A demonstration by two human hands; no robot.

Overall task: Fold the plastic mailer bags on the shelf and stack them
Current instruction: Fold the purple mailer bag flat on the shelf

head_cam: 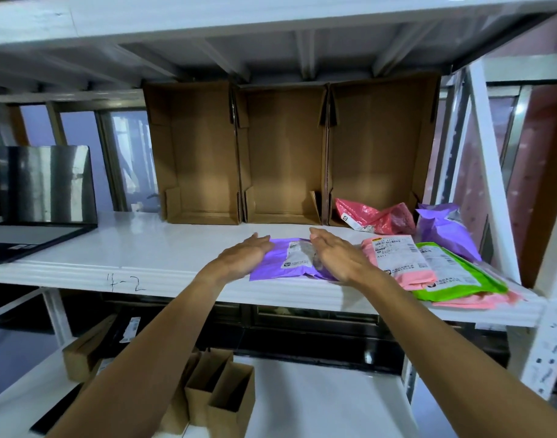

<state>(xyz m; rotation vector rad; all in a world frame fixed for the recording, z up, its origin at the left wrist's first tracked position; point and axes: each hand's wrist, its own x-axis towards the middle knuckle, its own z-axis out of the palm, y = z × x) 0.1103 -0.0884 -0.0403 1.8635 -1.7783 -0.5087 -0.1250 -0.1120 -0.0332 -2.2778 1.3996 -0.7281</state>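
Note:
A purple mailer bag (291, 259) with a white label lies flat near the front edge of the white shelf (138, 248). My left hand (244, 252) rests flat on its left side and my right hand (338, 256) lies flat on its right side, fingers extended. To the right sits a stack: a pink mailer (397, 259) on top of a green mailer (457, 273) and more pink ones. Behind it lie a crumpled red-pink mailer (375, 216) and a loose purple mailer (444, 230).
Three open cardboard boxes (283, 153) stand on their sides at the back of the shelf. An open laptop (37, 200) sits at the left. A white upright post (504, 184) bounds the right. Small cardboard boxes (220, 393) sit on the lower shelf.

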